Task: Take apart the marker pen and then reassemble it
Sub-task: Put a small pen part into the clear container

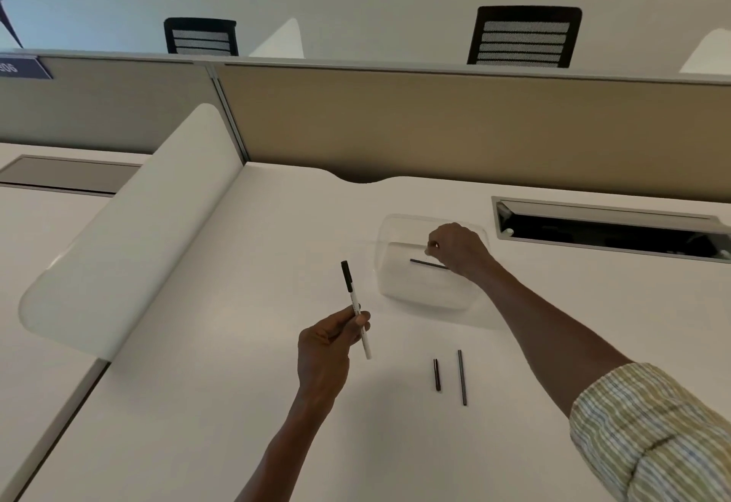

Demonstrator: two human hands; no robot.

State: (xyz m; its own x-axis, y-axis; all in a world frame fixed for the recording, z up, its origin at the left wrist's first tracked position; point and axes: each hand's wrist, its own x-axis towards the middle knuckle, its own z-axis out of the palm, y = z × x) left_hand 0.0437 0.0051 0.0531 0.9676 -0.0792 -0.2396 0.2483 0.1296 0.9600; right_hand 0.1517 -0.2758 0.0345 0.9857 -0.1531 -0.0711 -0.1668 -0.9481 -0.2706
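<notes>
- The marker (358,311) is held above the counter (237,402) in the left hand (328,347), tilted, with its black end up and away from the person and its white barrel running down through the grip.
- The left fingers (358,321) are closed narrowly around the middle of the barrel, pinching it.
- The right hand (455,246) reaches into a clear tray (399,288) further back on the counter; its fingers are curled together over a thin dark rod (429,263) lying in the tray. They seem to be touching or just about to pinch its near end, but I cannot tell whether they hold it.
- Two more dark pieces lie loose on the counter near the person, side by side and apart: a short piece (436,374) and a longer stick (462,377), both pointing roughly away from the person.
- Judgement: with loose parts laid out, the taking apart looks at least partly done. Whether the marker in the left hand is whole or only a shell with its cap on is not clear, and I cannot say which pieces belong to it.
- What seems left: gather the loose pieces, slide the inner part into the barrel and close it.
- Look of the marker: slim, white barrel with faint small print, black section at the upper end, lower end plain white.
</notes>
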